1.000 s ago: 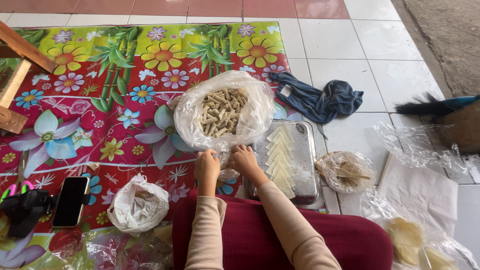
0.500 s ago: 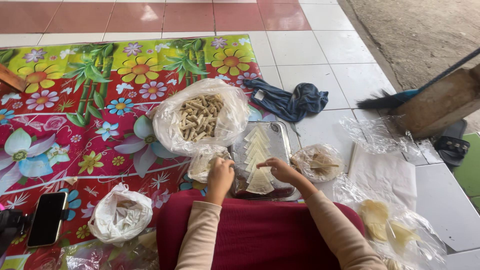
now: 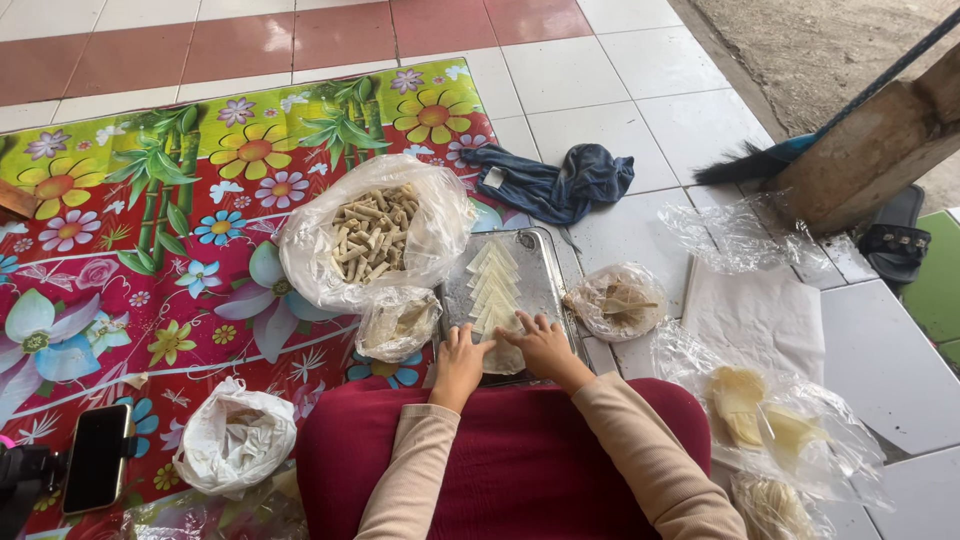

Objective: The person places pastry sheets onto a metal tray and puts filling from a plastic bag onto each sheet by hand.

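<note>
- The bright floral plastic floor mat (image 3: 130,260), red with big flowers and green bamboo, covers the left half of the tiled floor; a dark phone (image 3: 95,457) lies near its lower left edge.
- A large clear plastic bag of pale rolled pastry sticks (image 3: 372,238) sits open on the mat, just beside the tray's left edge.
- The rectangular shiny metal tray (image 3: 545,275) lies between that bag and a small clear bag of brownish filling (image 3: 617,302); a row of thin pale triangular wrapper sheets (image 3: 495,285) overlaps down its middle.
- A crumpled dark blue cloth (image 3: 560,185) lies on the tiles beyond the tray.
- The left hand (image 3: 462,357) rests on the tray's near edge, fingers flat and a little spread.
- The right hand (image 3: 540,345) lies touching the nearest wrapper, fingers spread and pressing down; neither hand pinches anything.
- Judged from this, the step in hand is laying out or flattening the nearest sheet before filling.
- The next move seems to call for a light touch, since such thin sheets would likely tear or stick together.
</note>
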